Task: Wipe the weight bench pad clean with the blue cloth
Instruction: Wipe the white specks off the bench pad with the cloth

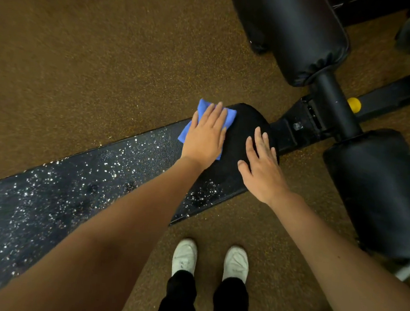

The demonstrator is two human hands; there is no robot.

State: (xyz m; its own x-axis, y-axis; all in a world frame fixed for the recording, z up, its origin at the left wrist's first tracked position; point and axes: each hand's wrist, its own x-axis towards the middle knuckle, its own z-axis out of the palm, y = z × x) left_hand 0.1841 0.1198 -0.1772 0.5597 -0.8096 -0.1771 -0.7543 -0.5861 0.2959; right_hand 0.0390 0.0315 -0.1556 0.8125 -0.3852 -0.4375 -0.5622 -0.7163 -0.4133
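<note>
Both hands flat: left hand [204, 136] presses the soft, limp blue cloth [204, 116] on the pad [91, 177], right hand [260, 164] steadies it.

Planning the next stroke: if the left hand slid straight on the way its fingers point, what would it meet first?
The left hand presses flat on the cloth, fingers toward the pad's far edge. Past that edge I see only floor; the way looks free, though depth is hard to judge.
</note>
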